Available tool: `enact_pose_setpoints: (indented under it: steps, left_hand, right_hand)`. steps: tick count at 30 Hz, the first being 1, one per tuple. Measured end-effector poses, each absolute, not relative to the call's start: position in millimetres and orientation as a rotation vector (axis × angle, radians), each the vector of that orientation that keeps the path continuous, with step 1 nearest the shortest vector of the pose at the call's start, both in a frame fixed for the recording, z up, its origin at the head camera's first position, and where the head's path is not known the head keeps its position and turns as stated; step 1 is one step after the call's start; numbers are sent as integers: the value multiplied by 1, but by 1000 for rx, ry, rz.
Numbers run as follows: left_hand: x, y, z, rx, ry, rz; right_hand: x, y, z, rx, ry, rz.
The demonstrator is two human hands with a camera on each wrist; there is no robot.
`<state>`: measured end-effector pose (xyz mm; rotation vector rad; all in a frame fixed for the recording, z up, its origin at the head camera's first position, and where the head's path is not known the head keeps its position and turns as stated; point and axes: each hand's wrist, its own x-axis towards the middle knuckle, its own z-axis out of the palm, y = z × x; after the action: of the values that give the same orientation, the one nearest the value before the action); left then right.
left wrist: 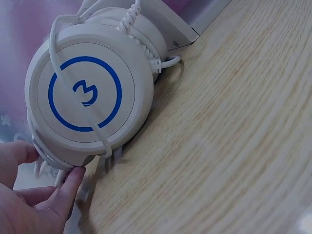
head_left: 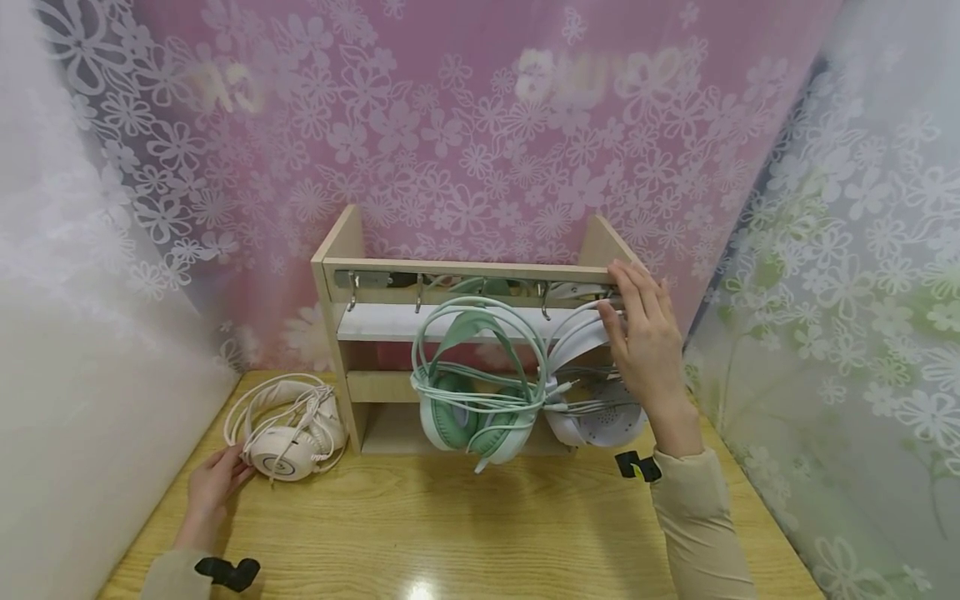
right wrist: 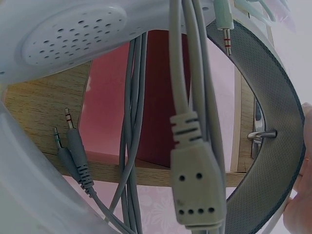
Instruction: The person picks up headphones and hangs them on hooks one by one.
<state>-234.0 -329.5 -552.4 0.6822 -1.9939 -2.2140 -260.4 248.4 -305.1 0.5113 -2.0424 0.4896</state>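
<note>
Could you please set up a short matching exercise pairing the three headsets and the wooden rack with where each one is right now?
Things:
1. green headset
2. white headset
3. cream headset
4. wooden rack

Places:
A. lying on the table, touched by the left hand
B. standing at the back of the table
C. hanging from the rack's middle hooks
D. at the rack's right end, under the right hand

Pairs: 1-C, 2-D, 3-A, 4-B
</note>
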Motion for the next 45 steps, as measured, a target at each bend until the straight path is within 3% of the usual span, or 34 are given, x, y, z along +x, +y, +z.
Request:
enact_pose_setpoints:
  steps: [45]
  left_hand:
    - [-199, -334, -554, 677, -2046, -2318]
  right_hand:
    - [-260, 247, -304, 510, -2032, 499]
